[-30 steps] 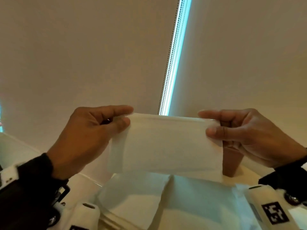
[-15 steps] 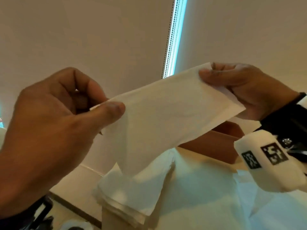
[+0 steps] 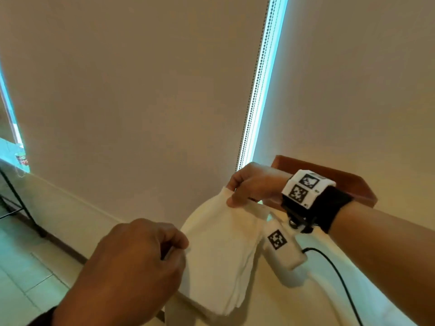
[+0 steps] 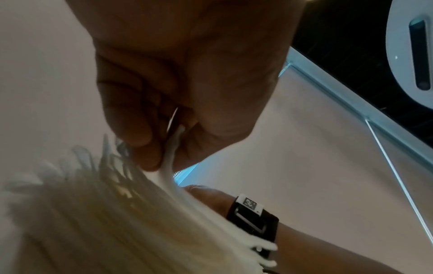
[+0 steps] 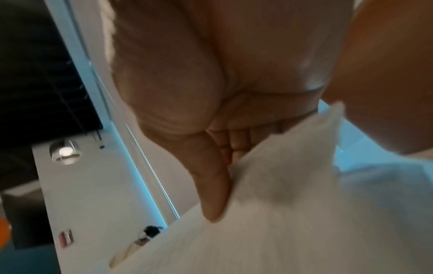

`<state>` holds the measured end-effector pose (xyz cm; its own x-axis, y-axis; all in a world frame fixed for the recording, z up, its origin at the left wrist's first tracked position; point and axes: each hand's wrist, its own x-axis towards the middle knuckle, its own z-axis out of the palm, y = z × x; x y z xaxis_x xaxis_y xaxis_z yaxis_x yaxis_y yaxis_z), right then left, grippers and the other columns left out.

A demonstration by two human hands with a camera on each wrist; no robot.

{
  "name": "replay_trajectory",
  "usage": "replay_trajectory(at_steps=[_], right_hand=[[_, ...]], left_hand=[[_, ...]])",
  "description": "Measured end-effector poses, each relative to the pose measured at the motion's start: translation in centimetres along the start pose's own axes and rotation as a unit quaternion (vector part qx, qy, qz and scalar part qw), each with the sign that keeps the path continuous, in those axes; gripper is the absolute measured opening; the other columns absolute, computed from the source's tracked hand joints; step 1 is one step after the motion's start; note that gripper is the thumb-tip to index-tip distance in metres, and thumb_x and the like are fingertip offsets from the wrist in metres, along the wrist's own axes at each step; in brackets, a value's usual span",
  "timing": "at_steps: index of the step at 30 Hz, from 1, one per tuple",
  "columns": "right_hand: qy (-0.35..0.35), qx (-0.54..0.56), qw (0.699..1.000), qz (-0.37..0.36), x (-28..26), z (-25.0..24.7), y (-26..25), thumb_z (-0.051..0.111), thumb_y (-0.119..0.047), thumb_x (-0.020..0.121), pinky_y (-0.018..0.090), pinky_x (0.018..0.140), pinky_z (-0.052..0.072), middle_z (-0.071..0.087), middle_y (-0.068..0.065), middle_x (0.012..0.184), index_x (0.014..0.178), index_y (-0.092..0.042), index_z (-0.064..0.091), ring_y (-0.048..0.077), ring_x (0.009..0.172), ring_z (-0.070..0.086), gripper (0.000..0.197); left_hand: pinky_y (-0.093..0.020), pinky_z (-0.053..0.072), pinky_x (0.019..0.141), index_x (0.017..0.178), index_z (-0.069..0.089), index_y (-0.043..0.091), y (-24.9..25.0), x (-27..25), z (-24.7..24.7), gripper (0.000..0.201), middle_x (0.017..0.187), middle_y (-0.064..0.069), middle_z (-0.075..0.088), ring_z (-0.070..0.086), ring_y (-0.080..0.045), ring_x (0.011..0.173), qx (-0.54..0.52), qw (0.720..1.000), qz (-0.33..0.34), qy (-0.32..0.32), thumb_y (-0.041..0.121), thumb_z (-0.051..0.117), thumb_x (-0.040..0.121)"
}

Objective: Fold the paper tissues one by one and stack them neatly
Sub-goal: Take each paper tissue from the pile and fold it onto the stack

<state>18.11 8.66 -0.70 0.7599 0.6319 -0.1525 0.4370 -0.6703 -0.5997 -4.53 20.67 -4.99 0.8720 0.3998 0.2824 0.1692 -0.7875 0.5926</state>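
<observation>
Between the two hands hangs a thin, soft white paper tissue (image 3: 221, 250), held up in the air above a pale table top (image 3: 294, 302), with its far upper corner at the right hand (image 3: 253, 184) and its near edge at the left hand (image 3: 131, 274). To my eye the step in hand is the folding of this sheet. To do it well, the two pinched edges should be brought together evenly, kept lightly taut so the paper does not sag or twist, and creased only once the corners meet; a hard pull would likely tear it. The left hand's fingers (image 4: 140, 129) are curled tight, thumb against forefinger, pinching the tissue's edge, which runs out below them. The right hand's thumb (image 5: 211, 185) is pressed to its bent fingers, nipping the tissue's corner just under the fingertips. Behind the right wrist stands a brown wooden box (image 3: 334, 182).
</observation>
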Motion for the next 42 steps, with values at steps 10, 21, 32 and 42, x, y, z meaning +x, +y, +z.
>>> replay_trajectory(at_steps=[10,21,32,42], right_hand=[[0.017,-0.249,0.968,0.029,1.9,0.9,0.4,0.078,-0.045,0.079,0.025,0.069,0.052,0.072,0.003,0.088,0.095,-0.008,0.071,0.016,0.078,0.066,0.041],[0.206,-0.182,0.96,0.053,-15.9,-9.1,2.9,0.076,-0.039,0.082,0.026,0.055,0.049,0.071,-0.002,0.064,0.076,-0.016,0.073,0.01,0.055,0.064,0.024],[0.02,-0.265,0.946,0.188,-31.7,-3.3,9.9,0.071,-0.066,0.072,0.007,0.064,0.042,0.049,-0.029,0.104,0.126,-0.043,0.055,-0.009,0.084,0.05,0.061],[0.031,-0.276,0.952,0.133,-32.5,-1.1,12.2,0.048,-0.056,0.093,0.025,0.083,0.042,0.058,-0.017,0.104,0.114,-0.032,0.06,0.004,0.095,0.051,0.034]], left_hand=[[-0.02,0.045,0.067,0.074,0.063,0.045,-0.3,0.4,0.2,0.012,0.077,0.018,0.056,0.057,-0.002,0.074,0.141,0.986,-0.03,-0.079,0.056,0.06,0.075],[-0.029,0.045,0.062,0.085,0.066,0.044,12.3,1.6,-0.7,0.027,0.078,0.024,0.05,0.055,-0.007,0.069,0.146,0.943,0.295,-0.048,0.056,0.064,0.061],[-0.034,0.051,0.094,0.131,0.055,0.03,21.1,-0.2,12.0,0.055,0.121,0.009,0.064,0.06,-0.014,0.107,0.265,0.733,0.482,-0.4,0.056,0.063,0.083],[-0.032,0.053,0.091,0.121,0.063,0.031,20.4,0.5,12.1,0.033,0.108,0.01,0.07,0.064,-0.009,0.096,0.21,0.731,0.477,-0.441,0.037,0.042,0.096]])
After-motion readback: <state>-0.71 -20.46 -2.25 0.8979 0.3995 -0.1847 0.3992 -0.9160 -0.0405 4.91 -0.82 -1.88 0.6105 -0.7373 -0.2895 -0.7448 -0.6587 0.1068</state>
